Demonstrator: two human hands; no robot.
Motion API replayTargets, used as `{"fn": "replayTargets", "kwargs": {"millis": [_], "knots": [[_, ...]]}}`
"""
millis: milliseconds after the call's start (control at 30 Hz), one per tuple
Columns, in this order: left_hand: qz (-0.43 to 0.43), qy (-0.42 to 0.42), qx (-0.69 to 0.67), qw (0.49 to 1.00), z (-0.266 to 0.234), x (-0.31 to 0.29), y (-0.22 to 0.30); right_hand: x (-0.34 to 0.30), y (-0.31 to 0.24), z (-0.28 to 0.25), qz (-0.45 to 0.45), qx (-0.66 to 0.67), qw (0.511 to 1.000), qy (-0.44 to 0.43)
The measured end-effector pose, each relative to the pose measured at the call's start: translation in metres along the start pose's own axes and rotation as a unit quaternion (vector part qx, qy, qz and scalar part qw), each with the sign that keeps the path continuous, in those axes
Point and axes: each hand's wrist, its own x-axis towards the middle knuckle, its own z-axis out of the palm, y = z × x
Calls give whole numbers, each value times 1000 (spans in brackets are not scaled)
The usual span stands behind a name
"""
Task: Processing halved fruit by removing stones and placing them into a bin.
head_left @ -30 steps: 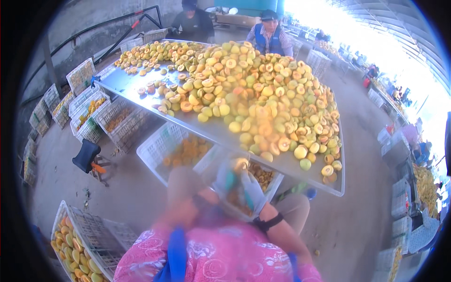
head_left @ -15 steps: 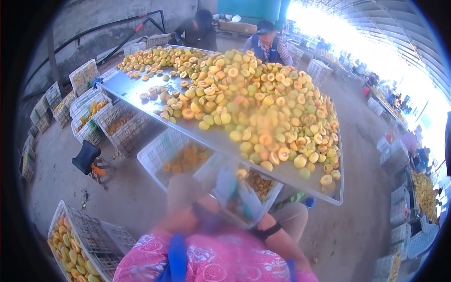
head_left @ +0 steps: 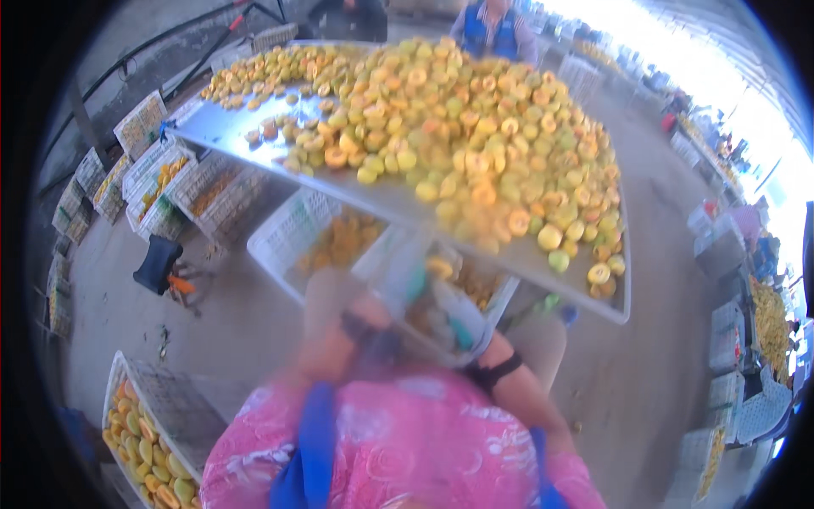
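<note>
Both my hands wear pale gloves with green patches and are close together over my lap, below the table's near edge, blurred by motion. A yellow-orange apricot half point(head_left: 439, 268) is at the fingertips of my left hand point(head_left: 400, 273), which appears closed on it. My right hand point(head_left: 465, 316) is just below and to the right of that fruit; its fingers are too smeared to read. Beneath the hands is a white crate point(head_left: 502, 299) with orange fruit pieces inside. On the tilted metal table point(head_left: 543, 265) in front lies a large heap of halved apricots point(head_left: 475, 136).
Left of my hands, another white crate point(head_left: 275, 237) holds orange pieces. A crate of apricot halves point(head_left: 144, 441) stands at lower left, near a black stool point(head_left: 158, 263). Stacked crates line the left wall. Two people are across the table, one in a blue vest point(head_left: 492, 32).
The view has tilted downward, so the table and people sit higher in the picture. Both hands and the apricot half appear higher in the picture, toward the table's edge.
</note>
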Motion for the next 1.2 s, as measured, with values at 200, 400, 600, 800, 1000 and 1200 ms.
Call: {"fn": "replayTargets", "kwargs": {"millis": [200, 400, 600, 800, 1000, 1200], "knots": [[-61, -42, 98, 992, -6, 8, -4, 0, -5, 0, 99, 112, 988, -25], [-45, -95, 100, 989, -4, -7, 8, 2, 11, -8, 142, 238, 952, -130], [-87, -73, -62, 992, -34, 5, -37, 12, 27, -14, 147, 339, 897, -243], [-104, 31, -199, 974, -82, 37, -97, 28, 17, -18, 166, 377, 844, -342], [139, 69, 272, 950, -69, 40, -41, 9, 24, -56, 112, 491, 794, -341], [99, 97, 591, 794, -191, 43, 15, 42, 69, -50, 128, 269, 949, -104]]}}
